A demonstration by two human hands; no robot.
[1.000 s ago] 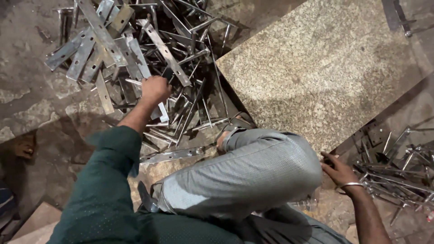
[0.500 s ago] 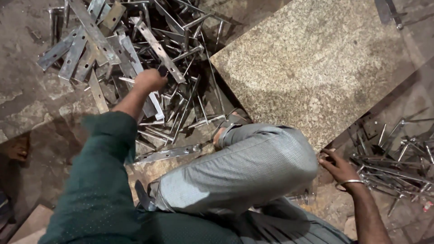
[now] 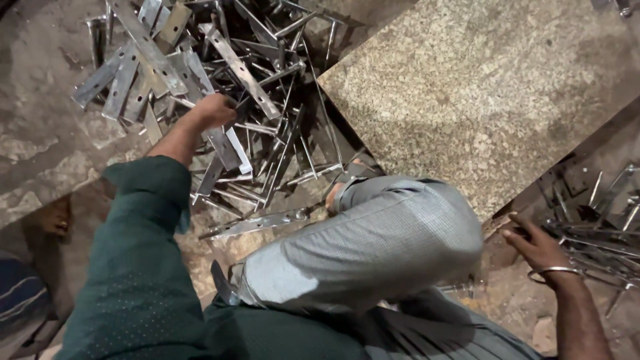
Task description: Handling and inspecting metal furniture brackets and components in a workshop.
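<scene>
My left hand reaches out from a dark green sleeve into a heap of flat metal strips and bent brackets on the floor. Its fingers are curled around one strip in the heap. My right hand, with a metal bangle on the wrist, rests at the edge of a second pile of thin metal pieces at the right. Its fingers touch the pile, but whether they grip anything is unclear. My bent knee in grey trousers lies between the two hands.
A large speckled granite slab lies at the upper right between the two piles. The rough stone floor shows at the left. A single long metal strip lies apart near my knee. A foot shows at the far left.
My left hand has pushed a little farther into the heap and closed on a strip. The right hand has stayed by the right pile.
</scene>
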